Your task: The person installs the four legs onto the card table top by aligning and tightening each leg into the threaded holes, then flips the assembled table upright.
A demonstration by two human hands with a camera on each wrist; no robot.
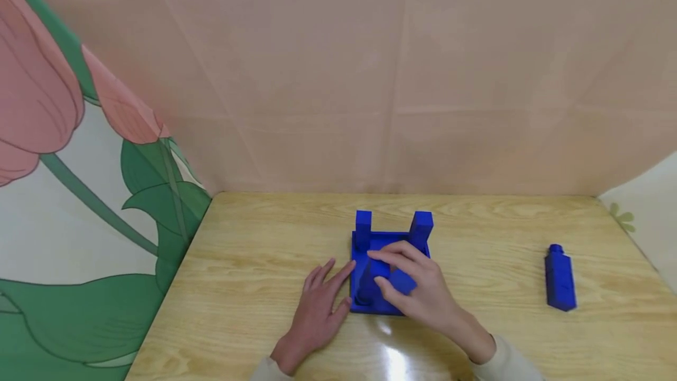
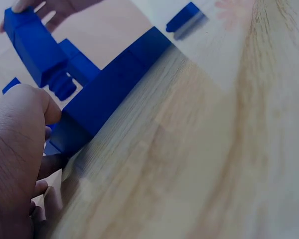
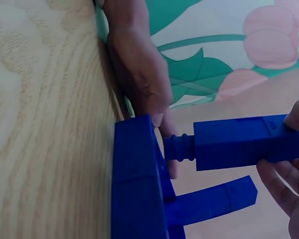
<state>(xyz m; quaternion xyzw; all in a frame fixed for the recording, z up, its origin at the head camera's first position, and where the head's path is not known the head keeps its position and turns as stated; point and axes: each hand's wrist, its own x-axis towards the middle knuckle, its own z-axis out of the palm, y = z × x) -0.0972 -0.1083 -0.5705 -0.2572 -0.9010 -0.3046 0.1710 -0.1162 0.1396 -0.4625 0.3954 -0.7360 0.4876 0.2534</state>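
A blue, square base (image 1: 390, 239) with a raised rim lies on the table. Two blue legs (image 1: 363, 231) (image 1: 421, 229) stand upright at its far corners. My right hand (image 1: 423, 290) pinches another blue leg (image 3: 249, 144) near its upper end, between thumb and fingers. That leg's ridged screw end (image 3: 180, 147) points down, close over the base's near left corner. My left hand (image 1: 317, 313) rests beside the base, fingers spread, with index finger and thumb touching its left edge.
A loose blue leg (image 1: 559, 281) lies on the wooden table (image 1: 238, 287) at the right, its screw end pointing away. A pinkish cloth (image 1: 317, 75) hangs behind the table, and a flower-printed cloth (image 1: 106, 193) hangs at the left.
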